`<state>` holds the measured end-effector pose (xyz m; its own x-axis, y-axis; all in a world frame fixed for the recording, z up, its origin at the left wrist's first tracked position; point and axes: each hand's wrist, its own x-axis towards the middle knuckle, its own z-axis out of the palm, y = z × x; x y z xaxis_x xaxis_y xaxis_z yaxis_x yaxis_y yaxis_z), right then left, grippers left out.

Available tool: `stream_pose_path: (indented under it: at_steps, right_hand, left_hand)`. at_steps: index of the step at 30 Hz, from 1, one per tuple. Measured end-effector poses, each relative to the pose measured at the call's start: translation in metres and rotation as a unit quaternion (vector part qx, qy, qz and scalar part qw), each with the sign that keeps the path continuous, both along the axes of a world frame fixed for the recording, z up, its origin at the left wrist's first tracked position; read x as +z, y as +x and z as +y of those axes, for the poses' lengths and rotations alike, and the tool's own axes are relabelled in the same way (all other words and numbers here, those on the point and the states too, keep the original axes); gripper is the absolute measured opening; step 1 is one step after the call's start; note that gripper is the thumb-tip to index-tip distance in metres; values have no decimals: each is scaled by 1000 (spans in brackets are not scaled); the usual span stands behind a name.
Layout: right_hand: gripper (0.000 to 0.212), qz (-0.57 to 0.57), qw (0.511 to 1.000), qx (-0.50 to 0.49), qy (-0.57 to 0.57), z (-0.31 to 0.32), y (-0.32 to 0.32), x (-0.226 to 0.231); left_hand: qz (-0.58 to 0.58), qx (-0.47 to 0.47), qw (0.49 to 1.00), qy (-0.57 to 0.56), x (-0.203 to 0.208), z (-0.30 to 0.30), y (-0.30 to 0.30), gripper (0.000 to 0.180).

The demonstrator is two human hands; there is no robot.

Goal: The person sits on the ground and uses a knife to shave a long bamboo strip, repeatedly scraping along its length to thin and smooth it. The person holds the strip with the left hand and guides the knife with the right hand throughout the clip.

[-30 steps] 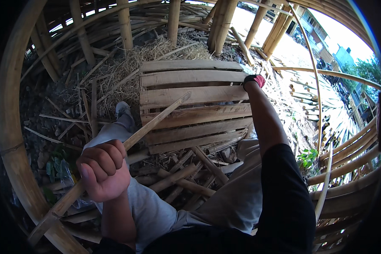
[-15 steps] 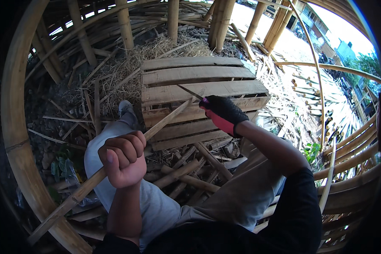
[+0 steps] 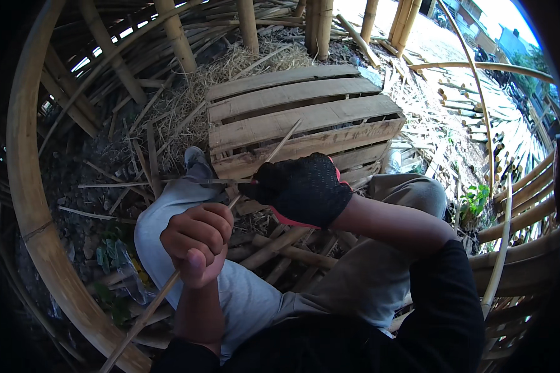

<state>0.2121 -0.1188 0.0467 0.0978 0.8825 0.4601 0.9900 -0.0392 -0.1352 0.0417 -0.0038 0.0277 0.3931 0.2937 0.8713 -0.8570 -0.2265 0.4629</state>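
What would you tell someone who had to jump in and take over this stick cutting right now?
Left hand: bare, fist shut around the long thin bamboo strip, which slants up from lower left toward the pallet.
Right hand: in a black knit glove, gripping a dark-bladed knife, blade pointing left and lying across the strip just above the left fist.
Weathered wooden slatted pallet stands ahead of the knees.
Done: strip and knife gripped, blade at strip.
Left: I cannot tell how far the cut has gone.

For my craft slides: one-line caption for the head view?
Bare left hand holds a bamboo strip while the gloved right hand lays a knife blade across it, before a wooden pallet.
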Motion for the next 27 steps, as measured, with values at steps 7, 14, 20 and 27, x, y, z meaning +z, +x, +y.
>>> stream_pose_path:
  at_steps: [7,14,20,27]
  right_hand:
    - [24,-7,1000,-26,10,4,39,-17]
    - [30,-16,994,-61,-87,10,59,-16]
    - [34,-55,972,-107,-202,5,98,-17]
    - [31,-28,986,37,-162,-7,73,-10]
  left_hand:
    - [-14,-20,1000,12,5,-8,9,65]
    - [-13,-7,1000,14,4,-7,11,65]
    - [6,-34,999,33,1,-11,7,65]
    - [17,-60,995,79,-1,-7,10,63]
